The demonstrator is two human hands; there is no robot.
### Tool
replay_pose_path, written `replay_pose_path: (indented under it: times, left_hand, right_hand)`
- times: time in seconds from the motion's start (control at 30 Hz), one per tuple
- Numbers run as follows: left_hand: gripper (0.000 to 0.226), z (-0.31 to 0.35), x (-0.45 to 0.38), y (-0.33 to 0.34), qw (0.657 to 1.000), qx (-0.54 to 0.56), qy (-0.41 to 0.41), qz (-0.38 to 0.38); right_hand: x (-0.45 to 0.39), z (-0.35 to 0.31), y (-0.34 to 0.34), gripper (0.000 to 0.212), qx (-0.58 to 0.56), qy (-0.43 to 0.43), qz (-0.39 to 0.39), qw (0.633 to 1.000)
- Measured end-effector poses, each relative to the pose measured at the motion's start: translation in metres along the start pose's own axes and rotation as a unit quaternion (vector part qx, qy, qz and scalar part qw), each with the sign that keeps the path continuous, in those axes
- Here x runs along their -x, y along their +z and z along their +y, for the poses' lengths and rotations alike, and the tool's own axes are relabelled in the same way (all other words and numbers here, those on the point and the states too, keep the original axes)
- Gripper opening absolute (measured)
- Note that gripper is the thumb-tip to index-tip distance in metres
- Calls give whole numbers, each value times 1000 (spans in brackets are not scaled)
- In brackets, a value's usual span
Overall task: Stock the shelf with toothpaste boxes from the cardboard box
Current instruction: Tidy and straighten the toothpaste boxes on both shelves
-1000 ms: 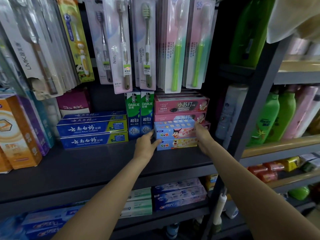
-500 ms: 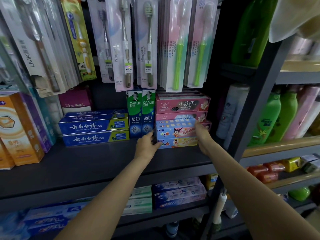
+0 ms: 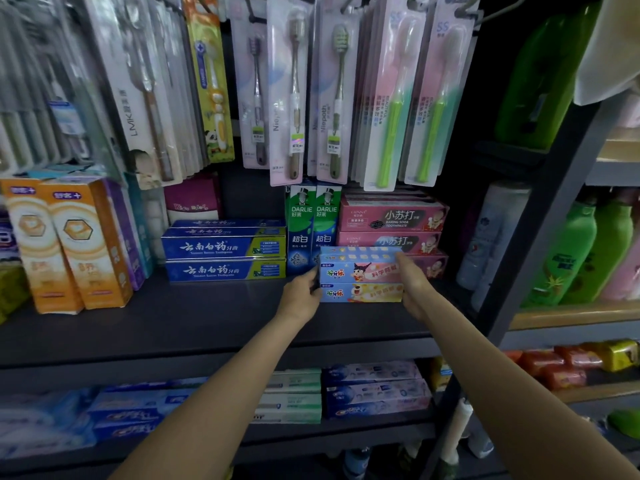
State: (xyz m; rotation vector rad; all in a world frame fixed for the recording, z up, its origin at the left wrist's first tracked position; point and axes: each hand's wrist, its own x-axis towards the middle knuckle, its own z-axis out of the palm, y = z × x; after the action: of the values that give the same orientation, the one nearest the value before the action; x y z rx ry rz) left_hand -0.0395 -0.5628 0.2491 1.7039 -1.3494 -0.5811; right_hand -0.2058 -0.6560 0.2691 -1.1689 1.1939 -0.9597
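Two children's toothpaste boxes lie stacked on the dark shelf (image 3: pixel 207 317), a blue-and-pink one (image 3: pixel 360 270) on top of a yellow one (image 3: pixel 360 292). They sit in front of the pink baking-soda toothpaste boxes (image 3: pixel 391 216). My left hand (image 3: pixel 301 292) holds the stack's left end with curled fingers. My right hand (image 3: pixel 410 282) presses its fingers flat against the right end. The cardboard box is out of view.
Two green Darlie boxes (image 3: pixel 311 226) stand upright just left of the stack, with blue toothpaste boxes (image 3: pixel 225 249) and orange boxes (image 3: pixel 69 244) further left. Toothbrush packs (image 3: pixel 388 98) hang overhead. A grey upright post (image 3: pixel 540 230) borders the right side, with bottles beyond it.
Both hands stay at the ends of the stacked boxes. The view has shifted slightly, and the stack has barely moved.
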Motion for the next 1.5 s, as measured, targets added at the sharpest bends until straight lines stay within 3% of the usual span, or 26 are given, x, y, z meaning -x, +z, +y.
replay_pose_path:
  times: [0.17, 0.4, 0.6, 0.77, 0.9, 1.33, 1.4, 1.5]
  left_hand:
    - [44, -22, 20, -33, 998, 38, -28, 36]
    - [34, -80, 50, -128, 985, 43, -84, 144]
    - [33, -108, 52, -180, 975, -24, -115, 186]
    - [31, -110, 41, -189, 968, -52, -138, 203]
    - [33, -109, 34, -189, 972, -63, -129, 188]
    - [30, -106, 31, -183, 961, -72, -148, 224]
    - [32, -102, 37, -180, 950, -76, -144, 265]
    - [32, -96, 57, -169, 918, -113, -116, 361]
  right_hand:
    - [3, 9, 30, 68, -3, 1, -53, 999]
    - [54, 2, 141, 71, 13, 4, -180, 983]
    - [72, 16, 211, 70, 4, 24, -208, 978]
    - [54, 25, 242, 100, -6, 18, -192, 981]
    - [63, 10, 238, 72, 19, 22, -165, 986]
    - [67, 6, 237, 66, 45, 15, -141, 989]
    - [70, 11, 229, 56, 34, -14, -101, 994]
    - [85, 16, 211, 29, 108, -153, -16, 982]
